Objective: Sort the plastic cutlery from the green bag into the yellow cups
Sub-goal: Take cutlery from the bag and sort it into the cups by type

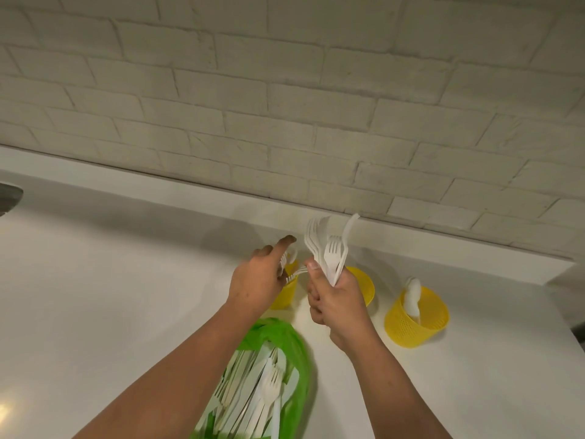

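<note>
My right hand (337, 299) grips a bundle of white plastic forks and a knife (329, 248), tines up, above the counter. My left hand (259, 277) hovers over the left yellow cup (285, 294), fingers spread and relaxed, touching forks (296, 272) that stand in that cup. Behind my right hand the middle yellow cup (364, 282) is partly hidden. At the right, the third yellow cup (418, 318) holds white spoons (413, 296). The green bag (297, 346) lies open near me, full of white cutlery (262, 388).
The white counter (126, 296) runs to a low ledge under a pale brick wall (285, 106). A grey metal object (9, 198) pokes in at the left edge. The counter's right end drops off past the third cup.
</note>
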Tool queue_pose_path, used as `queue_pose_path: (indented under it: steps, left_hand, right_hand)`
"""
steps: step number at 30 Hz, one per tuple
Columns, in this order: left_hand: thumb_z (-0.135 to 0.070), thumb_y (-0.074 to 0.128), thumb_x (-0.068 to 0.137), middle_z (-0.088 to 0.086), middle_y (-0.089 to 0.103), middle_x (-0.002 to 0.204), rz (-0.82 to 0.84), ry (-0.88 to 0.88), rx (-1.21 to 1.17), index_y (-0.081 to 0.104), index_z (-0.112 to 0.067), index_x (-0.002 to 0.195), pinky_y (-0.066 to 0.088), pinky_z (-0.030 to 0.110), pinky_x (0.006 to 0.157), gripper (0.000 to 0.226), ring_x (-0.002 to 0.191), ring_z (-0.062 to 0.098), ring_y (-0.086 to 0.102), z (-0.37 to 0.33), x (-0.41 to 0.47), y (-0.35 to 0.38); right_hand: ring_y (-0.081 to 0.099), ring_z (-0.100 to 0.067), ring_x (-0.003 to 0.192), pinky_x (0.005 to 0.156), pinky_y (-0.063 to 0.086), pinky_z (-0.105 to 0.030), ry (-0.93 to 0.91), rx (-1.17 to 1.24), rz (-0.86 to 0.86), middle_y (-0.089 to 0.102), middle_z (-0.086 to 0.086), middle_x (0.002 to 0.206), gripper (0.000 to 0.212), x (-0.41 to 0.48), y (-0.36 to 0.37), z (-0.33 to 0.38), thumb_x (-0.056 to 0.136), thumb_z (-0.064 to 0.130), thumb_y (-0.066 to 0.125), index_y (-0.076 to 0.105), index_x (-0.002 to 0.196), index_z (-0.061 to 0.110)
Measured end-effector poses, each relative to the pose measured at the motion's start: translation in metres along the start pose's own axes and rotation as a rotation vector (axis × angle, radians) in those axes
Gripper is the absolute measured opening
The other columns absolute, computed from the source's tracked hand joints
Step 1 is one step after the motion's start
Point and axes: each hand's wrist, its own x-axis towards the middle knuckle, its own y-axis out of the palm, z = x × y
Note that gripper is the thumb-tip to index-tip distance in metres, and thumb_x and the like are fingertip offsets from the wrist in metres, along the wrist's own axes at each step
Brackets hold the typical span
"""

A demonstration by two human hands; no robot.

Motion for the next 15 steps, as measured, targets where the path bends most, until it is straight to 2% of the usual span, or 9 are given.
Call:
queue_pose_path:
  steps: [3,5,8,10,13,15]
  left_hand:
    - [-0.028,0.086,0.071,0.004,0.063,0.112,-0.076,0.02,0.118,0.066,-0.033,0.117,0.05,0.039,0.076,0.051,0.099,0.029,0.057,0.005,0.0,0.006]
    - [-0.034,0.088,0.07,0.007,0.058,0.122,-0.077,-0.02,0.132,0.071,-0.032,0.11,0.049,0.043,0.084,0.043,0.108,0.032,0.054,0.004,0.0,0.004]
    - [-0.043,0.086,0.071,0.009,0.048,0.131,0.046,-0.088,0.047,0.07,-0.036,0.116,0.043,0.044,0.097,0.048,0.118,0.035,0.045,0.007,0.003,-0.001]
    - [-0.046,0.084,0.07,0.009,0.044,0.137,0.147,-0.125,0.023,0.067,-0.04,0.121,0.038,0.042,0.104,0.054,0.126,0.035,0.04,0.01,0.009,-0.006]
    - [-0.049,0.081,0.062,0.01,0.044,0.141,0.229,-0.191,-0.006,0.061,-0.042,0.126,0.031,0.04,0.106,0.067,0.136,0.033,0.034,0.014,0.014,-0.017]
    - [-0.047,0.077,0.066,0.009,0.049,0.139,0.266,-0.211,-0.091,0.058,-0.039,0.131,0.025,0.036,0.104,0.068,0.14,0.028,0.032,0.011,0.014,-0.028]
  right_hand:
    - [0.031,-0.013,0.046,0.04,0.022,-0.019,0.004,0.004,-0.002,0.048,-0.004,0.06,0.022,-0.001,0.0,-0.002,0.104,0.026,0.059,0.06,0.095,0.005]
    - [0.039,-0.014,0.047,0.039,0.025,-0.019,0.015,0.032,0.005,0.055,-0.006,0.062,0.023,-0.002,-0.002,-0.004,0.104,0.025,0.057,0.063,0.101,0.003]
    - [0.041,-0.015,0.047,0.038,0.028,-0.02,0.004,0.026,0.031,0.058,-0.009,0.066,0.022,-0.003,-0.006,-0.006,0.106,0.028,0.053,0.063,0.101,0.009]
    - [0.037,-0.015,0.044,0.039,0.024,-0.019,0.004,-0.019,0.05,0.06,-0.009,0.067,0.023,-0.003,-0.009,-0.007,0.106,0.031,0.052,0.062,0.103,0.011]
    - [0.03,-0.014,0.043,0.042,0.017,-0.02,0.017,-0.04,0.086,0.06,-0.009,0.068,0.026,-0.004,-0.011,-0.008,0.106,0.033,0.051,0.06,0.107,0.009]
    - [0.027,-0.015,0.043,0.043,0.016,-0.022,0.021,-0.033,0.101,0.059,-0.01,0.068,0.03,-0.005,-0.011,-0.008,0.106,0.032,0.052,0.058,0.105,0.004]
